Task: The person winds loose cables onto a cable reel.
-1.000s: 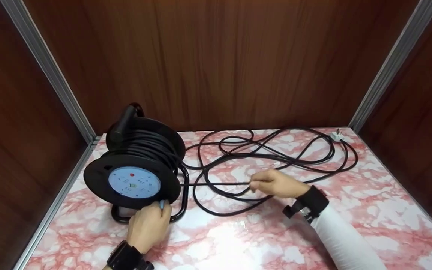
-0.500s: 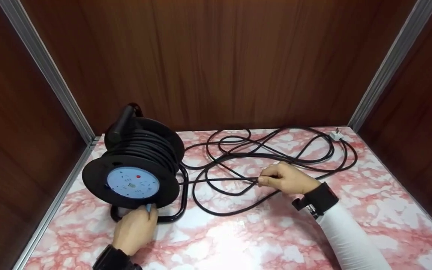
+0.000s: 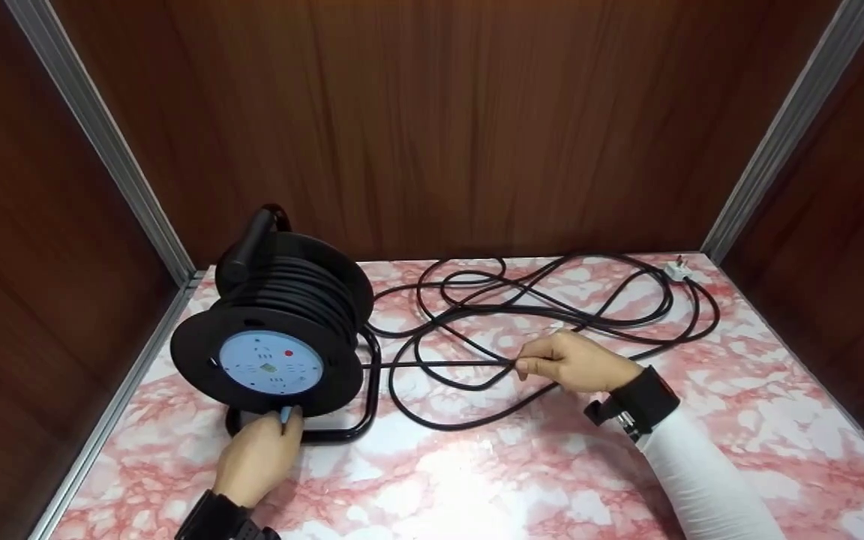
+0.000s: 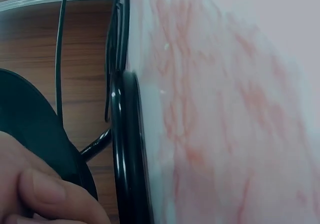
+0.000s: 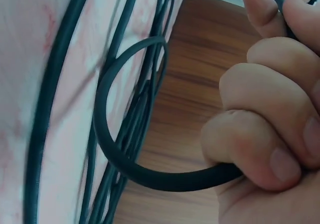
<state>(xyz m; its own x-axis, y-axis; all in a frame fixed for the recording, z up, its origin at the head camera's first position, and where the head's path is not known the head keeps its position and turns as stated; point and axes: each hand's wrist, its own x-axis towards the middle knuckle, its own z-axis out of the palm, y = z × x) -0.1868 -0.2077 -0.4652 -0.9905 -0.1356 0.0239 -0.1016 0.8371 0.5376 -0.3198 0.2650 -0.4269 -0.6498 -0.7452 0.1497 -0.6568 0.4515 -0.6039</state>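
Observation:
A black cable reel [image 3: 267, 401] with a pale blue socket face [image 3: 271, 362] and a red dot stands upright at the left of the table. My left hand [image 3: 258, 457] pinches a small blue knob [image 3: 286, 413] at the low front edge of the reel's disc. My right hand [image 3: 574, 361], right of the reel, grips the black cable [image 3: 439, 364], which runs taut from the drum to the fingers. In the right wrist view the fingers curl round the cable [image 5: 175, 180], and a loop of it hangs out below them.
Loose loops of cable spread over the back and right of the pink marbled table [image 3: 469, 480], ending in a white plug [image 3: 677, 270] at the far right. The reel rests on a black tubular frame [image 3: 334, 435]. Brown wooden panels [image 3: 469, 127] enclose the back and sides.
The left hand has moved left with the knob, and the disc has turned clockwise, its red dot shifting right. My right hand has shifted right and slightly up, then stayed nearly still, holding the cable.

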